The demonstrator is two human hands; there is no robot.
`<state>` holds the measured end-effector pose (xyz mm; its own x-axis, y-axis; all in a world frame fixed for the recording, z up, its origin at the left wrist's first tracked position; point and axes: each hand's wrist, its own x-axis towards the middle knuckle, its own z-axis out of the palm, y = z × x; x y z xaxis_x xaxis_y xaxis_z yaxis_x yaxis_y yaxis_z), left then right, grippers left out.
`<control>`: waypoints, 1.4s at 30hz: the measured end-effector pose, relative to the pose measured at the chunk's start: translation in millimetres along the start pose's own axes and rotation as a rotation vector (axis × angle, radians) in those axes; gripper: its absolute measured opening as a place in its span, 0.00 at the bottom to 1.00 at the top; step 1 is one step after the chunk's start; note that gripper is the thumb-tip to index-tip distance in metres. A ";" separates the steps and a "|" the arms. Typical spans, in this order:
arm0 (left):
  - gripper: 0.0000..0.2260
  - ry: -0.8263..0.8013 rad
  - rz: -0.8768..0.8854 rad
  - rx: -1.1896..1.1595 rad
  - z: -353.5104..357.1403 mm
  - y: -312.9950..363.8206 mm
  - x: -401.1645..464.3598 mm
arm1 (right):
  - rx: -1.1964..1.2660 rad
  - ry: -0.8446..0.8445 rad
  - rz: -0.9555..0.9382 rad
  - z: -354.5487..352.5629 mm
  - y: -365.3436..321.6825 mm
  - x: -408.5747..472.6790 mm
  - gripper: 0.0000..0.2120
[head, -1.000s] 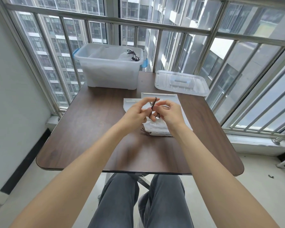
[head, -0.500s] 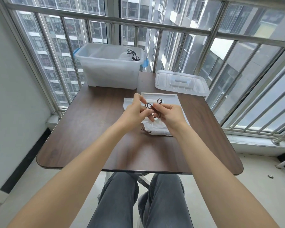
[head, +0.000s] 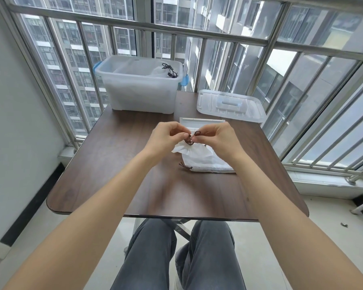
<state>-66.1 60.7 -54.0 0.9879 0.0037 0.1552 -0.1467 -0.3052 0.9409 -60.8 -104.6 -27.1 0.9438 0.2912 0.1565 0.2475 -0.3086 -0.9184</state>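
A small white drawstring pouch (head: 194, 152) is lifted a little above the brown table (head: 117, 155), its neck gathered. My left hand (head: 166, 140) and my right hand (head: 217, 138) pinch its dark brown cord (head: 192, 139) from either side, the cord looped between the fingertips. Under the pouch lies another white pouch (head: 210, 164) with a brown cord end at its left. A flat white packet (head: 201, 122) lies just behind the hands.
A translucent plastic storage bin (head: 140, 91) stands at the table's back left, with white pouches and dark cords inside. Its lid (head: 231, 105) lies at the back right. Metal railings and glass surround the table. My legs are under the front edge.
The hands have drawn the cord loops tighter and closer together, and the pouch's neck is now bunched up just beneath the fingers.
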 end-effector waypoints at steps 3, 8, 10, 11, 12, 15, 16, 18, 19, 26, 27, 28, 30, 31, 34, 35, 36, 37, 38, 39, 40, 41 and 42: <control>0.05 0.019 0.046 0.060 0.8 1.1 -0.6 | -0.267 0.134 -0.127 5.2 -4.7 1.9 0.03; 0.09 -0.001 0.037 0.130 2.3 6.6 -2.4 | -0.626 0.267 -0.331 15.2 8.1 6.5 0.02; 0.11 -0.005 -0.025 0.067 1.7 5.3 -1.4 | -0.724 0.338 -0.420 22.4 13.9 6.9 0.04; 0.12 -0.010 -0.052 0.040 1.2 4.7 -1.2 | -0.744 0.374 -0.448 25.4 16.1 6.6 0.05; 0.13 -0.024 -0.073 0.016 0.9 5.0 -1.9 | -0.742 0.408 -0.469 27.8 18.1 6.6 0.06; 0.12 -0.124 -0.094 -0.082 -0.3 11.4 -5.9 | -0.642 0.463 -0.505 33.5 21.6 6.0 0.06; 0.12 -0.162 -0.101 -0.128 -0.6 14.0 -7.3 | -0.599 0.472 -0.515 34.7 22.8 5.7 0.06; 0.12 -0.214 -0.120 -0.193 -1.3 16.4 -7.8 | -0.512 0.478 -0.509 35.3 24.3 4.6 0.06; 0.12 -0.225 -0.126 -0.203 -1.6 16.3 -7.3 | -0.470 0.477 -0.495 34.8 24.9 4.1 0.06; 0.05 -0.073 -0.103 -0.021 -1.4 12.2 -4.6 | -0.319 0.424 -0.379 27.6 27.8 0.9 0.02; 0.05 -0.029 -0.078 0.027 -0.8 11.7 -4.1 | -0.292 0.419 -0.352 27.0 26.6 -0.4 0.01; 0.05 0.010 -0.051 0.075 -0.3 11.1 -3.5 | -0.259 0.413 -0.321 26.5 25.3 -1.6 0.01; 0.04 0.080 0.002 0.197 0.1 10.7 -4.1 | -0.204 0.403 -0.256 25.8 23.3 -4.2 0.01; 0.04 0.117 0.021 0.256 0.0 10.8 -4.9 | -0.191 0.406 -0.225 25.4 23.6 -4.9 0.01; 0.05 0.208 0.033 0.360 -0.7 8.9 -6.2 | -0.157 0.440 -0.130 22.9 26.4 -6.7 0.01; 0.05 0.221 0.024 0.382 -1.4 8.0 -6.6 | -0.150 0.450 -0.099 21.7 26.4 -7.6 0.02; 0.05 0.231 0.007 0.399 -2.3 7.2 -7.2 | -0.147 0.464 -0.075 20.6 26.3 -8.2 0.02; 0.06 0.244 -0.018 0.417 -3.6 7.0 -8.3 | -0.145 0.482 -0.058 19.6 25.7 -8.9 0.02; 0.06 0.260 -0.046 0.440 -5.1 6.8 -9.4 | -0.140 0.504 -0.042 18.3 25.3 -9.6 0.02; 0.07 0.271 -0.071 0.467 -7.3 7.1 -10.4 | -0.133 0.522 -0.026 16.9 24.7 -10.0 0.02; 0.07 0.269 -0.090 0.493 -8.4 7.5 -11.0 | -0.134 0.532 -0.011 15.6 25.1 -10.1 0.02; 0.08 0.262 -0.106 0.515 -9.1 8.6 -12.1 | -0.146 0.533 -0.001 14.8 25.5 -10.2 0.02; 0.08 0.255 -0.119 0.533 -9.7 10.0 -13.5 | -0.163 0.526 0.004 15.1 25.6 -10.5 0.02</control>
<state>-81.4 66.8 -43.7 0.9429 0.2756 0.1873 0.0751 -0.7235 0.6863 -67.7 -101.8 -57.7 0.9167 -0.1894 0.3519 0.2347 -0.4573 -0.8578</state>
